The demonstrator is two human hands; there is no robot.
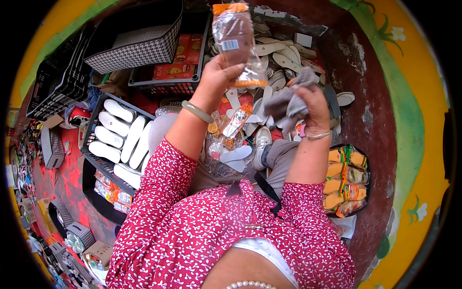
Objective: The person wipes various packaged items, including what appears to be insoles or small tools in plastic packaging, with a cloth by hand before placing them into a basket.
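My left hand is raised and closed on the lower part of a clear plastic packet. The packet has orange ends and a white label, and something flat and brown, shaped like an insole, shows inside it. Bunched in my right hand is a grey cloth, which hangs from the fingers to the left. Beyond both hands lies a heap of loose pale insoles. Below them, between my legs, a packaged white insole with orange on it rests near a bare white insole.
To the left a dark crate holds rows of white insoles. A houndstooth-patterned bin sits on a black crate with red boxes in it. On the right stands a tray of orange and yellow packets, beside a dark red wall.
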